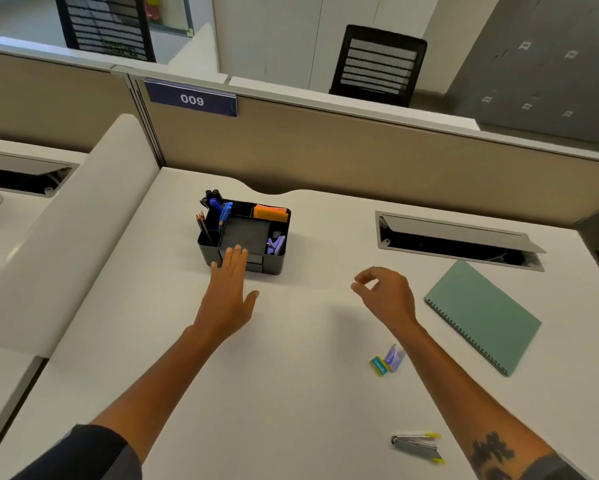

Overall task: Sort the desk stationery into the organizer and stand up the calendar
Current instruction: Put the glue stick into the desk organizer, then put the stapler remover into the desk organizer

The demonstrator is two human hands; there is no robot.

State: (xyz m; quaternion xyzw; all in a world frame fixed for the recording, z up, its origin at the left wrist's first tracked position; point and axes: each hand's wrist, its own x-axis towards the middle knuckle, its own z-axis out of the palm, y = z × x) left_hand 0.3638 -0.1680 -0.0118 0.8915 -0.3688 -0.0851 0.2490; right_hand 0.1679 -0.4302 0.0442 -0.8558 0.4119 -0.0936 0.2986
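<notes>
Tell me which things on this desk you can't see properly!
All from the head view:
- Black plastic organizer: its lower front is partly hidden by the left hand, whose straight fingers reach it.
- Small yellow-and-purple packet: label too blurred to read.
- Silver metal tool with yellow tips: blurred, so its kind is unclear.
- Right hand: whether its curled fingers pinch anything is too small to tell.

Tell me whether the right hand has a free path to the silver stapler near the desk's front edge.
Probably yes: the right hand holds nothing, and only bare desk lies between it and the stapler.
</notes>
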